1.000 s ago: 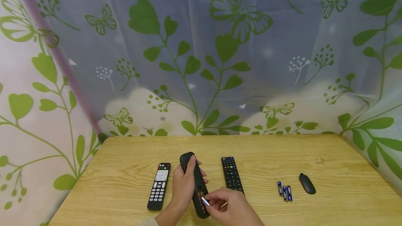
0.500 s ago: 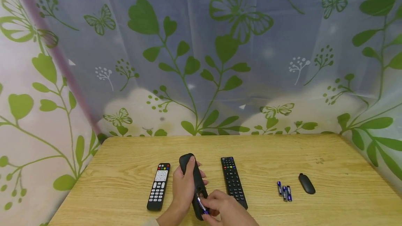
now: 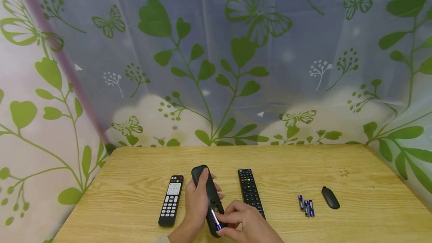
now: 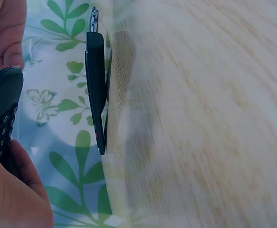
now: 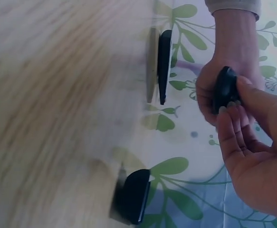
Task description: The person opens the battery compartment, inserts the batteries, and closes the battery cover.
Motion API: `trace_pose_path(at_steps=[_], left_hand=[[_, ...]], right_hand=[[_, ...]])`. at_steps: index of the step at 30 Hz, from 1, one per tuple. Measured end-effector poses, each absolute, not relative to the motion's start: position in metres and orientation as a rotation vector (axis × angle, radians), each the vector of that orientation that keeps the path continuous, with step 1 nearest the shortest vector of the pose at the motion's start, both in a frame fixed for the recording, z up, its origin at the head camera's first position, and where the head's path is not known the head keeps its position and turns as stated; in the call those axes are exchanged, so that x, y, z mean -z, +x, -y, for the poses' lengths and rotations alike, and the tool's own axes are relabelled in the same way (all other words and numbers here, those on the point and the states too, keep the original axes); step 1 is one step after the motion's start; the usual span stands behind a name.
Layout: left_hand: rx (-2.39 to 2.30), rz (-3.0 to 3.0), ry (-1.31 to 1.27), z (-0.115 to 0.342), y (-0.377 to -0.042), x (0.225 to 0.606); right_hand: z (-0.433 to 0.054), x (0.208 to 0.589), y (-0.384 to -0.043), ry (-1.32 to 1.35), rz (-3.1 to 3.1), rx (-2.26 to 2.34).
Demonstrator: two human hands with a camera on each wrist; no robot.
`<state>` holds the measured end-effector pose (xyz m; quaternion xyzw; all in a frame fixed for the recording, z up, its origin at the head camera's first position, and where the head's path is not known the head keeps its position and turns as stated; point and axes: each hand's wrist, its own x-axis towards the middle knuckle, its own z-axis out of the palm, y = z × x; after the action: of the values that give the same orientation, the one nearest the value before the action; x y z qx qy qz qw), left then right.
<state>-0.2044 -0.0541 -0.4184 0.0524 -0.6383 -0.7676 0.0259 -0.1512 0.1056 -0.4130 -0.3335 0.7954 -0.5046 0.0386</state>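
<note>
Here's the dark remote (image 3: 211, 195) at six o'clock in view, left hand (image 3: 197, 200) wrapped round it, right hand (image 3: 245, 219) pinching a battery (image 3: 214, 218) at its near end, white-buttoned remote (image 3: 171, 201) at its nine, loose batteries (image 3: 306, 208) at three!

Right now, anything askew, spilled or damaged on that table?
Nothing looks spilled or damaged. One oddity: the remote in the left hand has its battery compartment uncovered; what looks like the cover lies on the table, near three loose batteries.
</note>
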Motion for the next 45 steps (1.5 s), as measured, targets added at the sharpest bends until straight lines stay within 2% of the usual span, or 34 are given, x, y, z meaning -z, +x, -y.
trace_pose_path(at_steps=[5,9,11,16,18,25,32,41,45], left_hand=[[2.354,1.959,0.204,0.054,-0.206,0.417],[2.33,1.914,0.223,0.052,-0.205,0.414],[2.311,1.913,0.22,0.052,-0.204,0.412],[2.275,1.936,0.159,0.05,-0.199,0.406],[2.287,1.925,0.141,0.048,-0.198,0.404],[2.378,1.835,0.217,0.052,-0.2,0.401],[2.357,1.819,0.156,0.05,-0.198,0.394],[2.318,1.83,0.108,0.048,-0.196,0.395],[2.318,1.835,0.008,0.05,-0.199,0.399]], right_hand=[[-0.104,0.424,-0.153,-1.231,-2.568,1.559],[-0.1,0.434,-0.153,-1.297,-2.625,1.666],[-0.097,0.436,-0.152,-1.182,-2.589,1.752],[-0.093,0.433,-0.149,-0.622,-2.383,1.927],[-0.093,0.43,-0.148,-0.488,-2.333,1.95],[-0.092,0.424,-0.148,-0.37,-2.319,1.964],[-0.095,0.424,-0.154,-0.103,-1.871,2.051],[-0.097,0.424,-0.154,-0.001,-1.676,2.05],[-0.097,0.428,-0.154,0.029,-1.705,2.044]])
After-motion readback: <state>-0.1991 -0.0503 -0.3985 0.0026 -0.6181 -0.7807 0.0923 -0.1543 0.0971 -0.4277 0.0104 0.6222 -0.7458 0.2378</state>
